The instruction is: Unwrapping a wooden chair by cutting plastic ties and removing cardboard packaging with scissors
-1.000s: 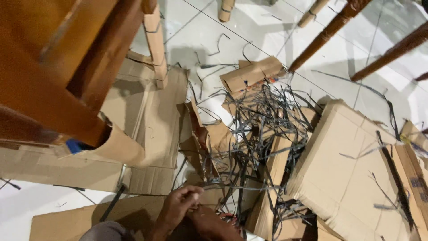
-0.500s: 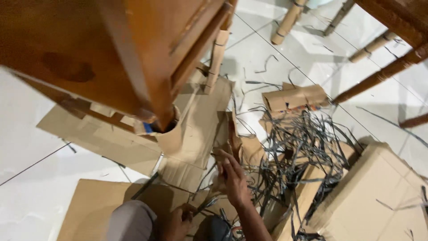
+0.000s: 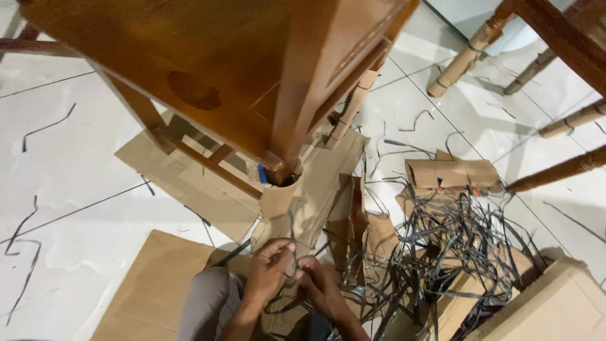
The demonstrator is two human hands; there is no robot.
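Cardboard-wrapped chair leg (image 3: 285, 215), left hand (image 3: 268, 268) and right hand (image 3: 322, 285) curled, pinching black strap (image 3: 297, 262)

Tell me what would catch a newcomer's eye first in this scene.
A large brown wooden chair fills the upper left, its leg wrapped in tan cardboard. A tangled heap of black plastic strapping strips sprawls over the floor at lower right. At bottom centre, the left hand and right hand meet beside the cardboard.
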